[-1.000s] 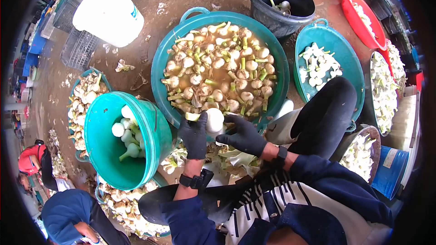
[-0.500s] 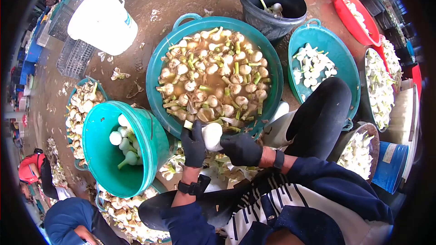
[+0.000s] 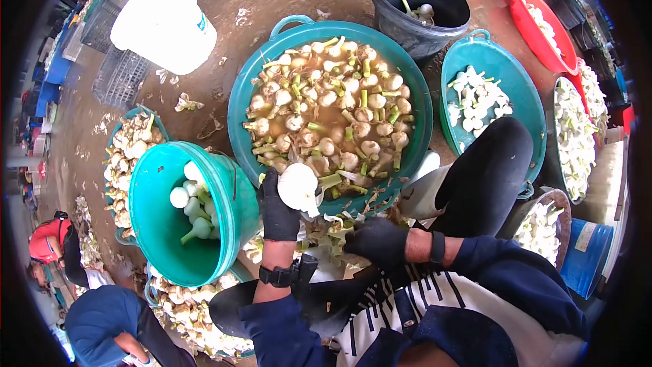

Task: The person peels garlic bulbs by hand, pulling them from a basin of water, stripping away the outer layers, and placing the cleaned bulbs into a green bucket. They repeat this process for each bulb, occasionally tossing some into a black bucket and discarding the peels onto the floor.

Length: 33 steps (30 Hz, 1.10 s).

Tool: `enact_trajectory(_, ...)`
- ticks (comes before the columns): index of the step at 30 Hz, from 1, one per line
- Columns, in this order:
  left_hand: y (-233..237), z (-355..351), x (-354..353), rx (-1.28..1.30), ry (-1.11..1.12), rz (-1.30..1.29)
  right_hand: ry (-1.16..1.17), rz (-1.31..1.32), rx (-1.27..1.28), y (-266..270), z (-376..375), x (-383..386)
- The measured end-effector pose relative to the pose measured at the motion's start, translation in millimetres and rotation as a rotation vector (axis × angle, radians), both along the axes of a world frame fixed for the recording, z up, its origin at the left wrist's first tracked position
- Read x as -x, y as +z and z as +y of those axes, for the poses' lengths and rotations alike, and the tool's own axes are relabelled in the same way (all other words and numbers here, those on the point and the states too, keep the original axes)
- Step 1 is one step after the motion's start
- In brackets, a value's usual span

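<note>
My left hand point(image 3: 280, 211), in a black glove, holds a large white bulb point(image 3: 297, 187) over the near edge of a round green basin point(image 3: 238, 122). The bulb's short green stem points right. Brownish water and many bulbs point(image 3: 327, 98) with cut stems fill that basin. My right hand point(image 3: 377, 240), also gloved in black, is curled to the right of the bulb and apart from it, above loose peelings; whatever its fingers hold, if anything, is hidden. Left of my left hand, a tilted green bucket point(image 3: 231, 197) has peeled white bulbs point(image 3: 197, 207) inside.
A black bucket point(image 3: 435, 34) and a green tub point(image 3: 526, 102) of white bulbs stand beyond and right. Red basins point(image 3: 543, 27) are farther right. A white bucket point(image 3: 163, 24) lies upper left. Unpeeled bulbs point(image 3: 197, 312) lie below the green bucket. Two people point(image 3: 105, 319) are at lower left.
My right hand has come away from the bulb, downward and to the right. My left hand has turned the bulb so its stem points right. The view has shifted slightly.
</note>
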<state>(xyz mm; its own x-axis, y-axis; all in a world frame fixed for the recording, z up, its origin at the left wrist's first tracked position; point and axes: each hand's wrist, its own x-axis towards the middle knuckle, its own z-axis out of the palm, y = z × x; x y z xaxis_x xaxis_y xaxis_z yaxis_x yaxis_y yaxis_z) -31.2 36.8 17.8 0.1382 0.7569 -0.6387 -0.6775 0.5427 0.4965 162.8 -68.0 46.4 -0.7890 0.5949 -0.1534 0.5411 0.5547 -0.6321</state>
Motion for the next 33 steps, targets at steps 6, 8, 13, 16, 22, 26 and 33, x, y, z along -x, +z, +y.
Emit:
enact_trajectory(6, 8, -6, 2, -0.132, -0.142, -0.267, -0.618, 0.205, -0.01, 9, 27, 3)
enact_trajectory(8, 13, -13, -9, -0.229, -0.111, 0.066, -0.797, 0.342, 0.047, 20, 36, 14)
enact_trajectory(13, 8, -25, -14, -0.394, -0.152, 0.587, -0.761, 0.41, -0.132, 5, 45, 27)
enact_trajectory(16, -10, -31, -4, -0.691, -0.528, 1.373, -0.672, 0.455, -0.116, 1, 43, 23)
enact_trajectory(22, 6, -22, -8, -0.713, -0.312, 0.999, -0.576, 0.539, 0.591, 37, 41, 4)
enact_trajectory(26, 24, -9, -12, -0.611, -0.195, 1.055, -0.078, 0.873, 0.552, 45, 19, 16)
enact_trajectory(33, 118, 11, 59, -0.745, 0.213, 1.304, -0.099, 0.143, 0.116, 8, 14, -5)
